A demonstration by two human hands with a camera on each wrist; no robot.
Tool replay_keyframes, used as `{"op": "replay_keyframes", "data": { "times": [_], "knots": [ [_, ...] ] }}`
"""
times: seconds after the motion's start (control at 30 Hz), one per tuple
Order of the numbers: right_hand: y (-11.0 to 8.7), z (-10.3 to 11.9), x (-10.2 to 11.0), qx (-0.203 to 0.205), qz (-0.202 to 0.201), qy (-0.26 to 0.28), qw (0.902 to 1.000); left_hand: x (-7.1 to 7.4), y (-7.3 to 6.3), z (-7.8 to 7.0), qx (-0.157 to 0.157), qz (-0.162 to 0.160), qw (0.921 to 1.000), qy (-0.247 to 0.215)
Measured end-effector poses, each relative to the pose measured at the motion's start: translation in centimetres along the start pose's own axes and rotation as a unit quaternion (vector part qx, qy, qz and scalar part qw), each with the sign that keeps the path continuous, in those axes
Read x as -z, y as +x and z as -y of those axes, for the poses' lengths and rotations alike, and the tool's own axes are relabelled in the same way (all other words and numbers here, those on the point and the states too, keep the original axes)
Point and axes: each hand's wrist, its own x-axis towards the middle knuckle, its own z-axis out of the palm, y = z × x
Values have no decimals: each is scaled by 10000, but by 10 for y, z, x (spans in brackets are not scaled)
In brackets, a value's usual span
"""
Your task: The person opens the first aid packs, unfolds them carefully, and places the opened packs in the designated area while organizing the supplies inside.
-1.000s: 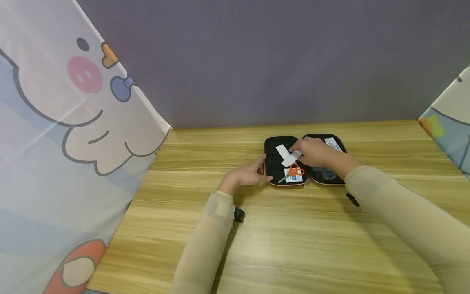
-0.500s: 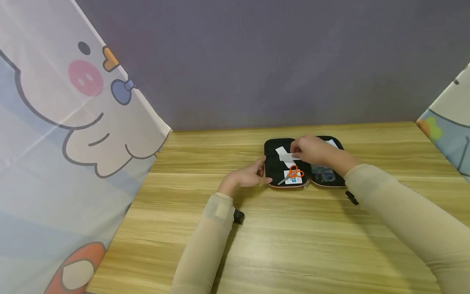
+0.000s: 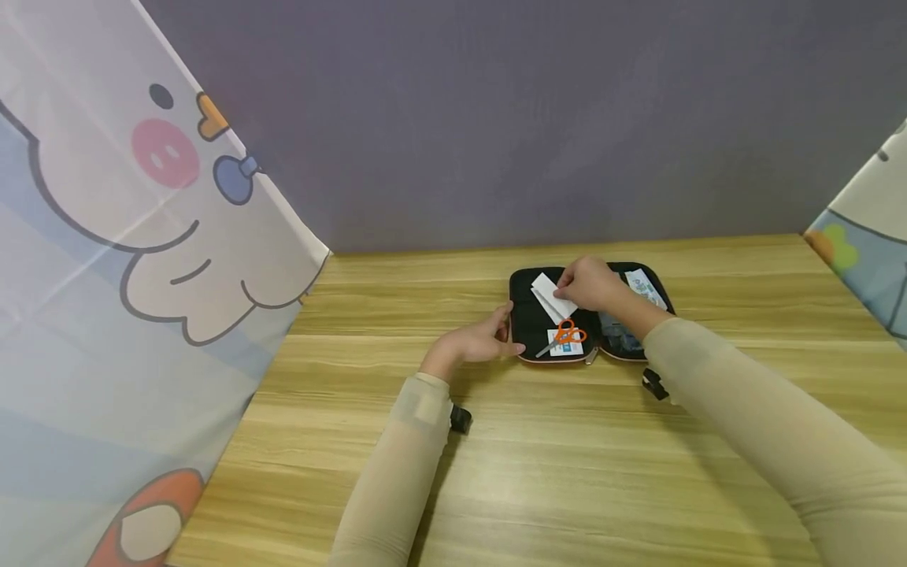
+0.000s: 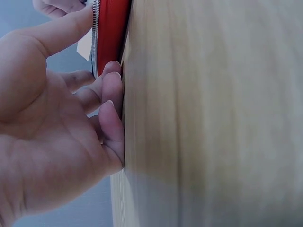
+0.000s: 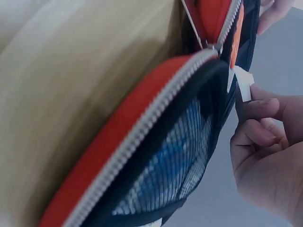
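A small zip case (image 3: 523, 319) lies spread open on the table, black inside, with a red outer side and a silver zipper (image 4: 96, 33). My left hand (image 3: 476, 339) holds its left edge, thumb on the zipped rim and fingers bent against the side. Over the left half, my right hand (image 3: 594, 285) pinches a flat white strip (image 5: 244, 84) between thumb and fingers. White strips (image 3: 549, 296) lie side by side under those fingertips. Below them, orange-handled scissors (image 3: 568, 333) rest on a white-and-blue packet (image 3: 575, 349).
The case's right half has a mesh pocket (image 5: 165, 161) with blue-and-white contents, partly behind my right wrist. A white-and-green packet (image 3: 646, 287) lies at its far right. The wooden table (image 3: 567, 472) meets a grey panel (image 3: 496, 126) behind and a printed cloth (image 3: 85, 315) at left.
My right hand has turned the pinched strip from lying across the other one to lying along it. The hand shifted slightly left. My left hand and the case stay put.
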Motion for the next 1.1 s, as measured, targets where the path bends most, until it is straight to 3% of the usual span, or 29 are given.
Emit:
{"op": "replay_keyframes", "data": {
  "times": [0.33, 0.8, 1.1],
  "knots": [
    [2, -4, -10, -690, 355, 165, 9968, -2, 1, -1, -33, -3, 10000, 41],
    [1, 5, -11, -680, 470, -229, 9963, -1, -2, 0, 16, 82, 9999, -72],
    [4, 1, -12, -656, 278, 50, 9974, 2, -2, -2, -3, 98, 9999, 23]
  ]
}}
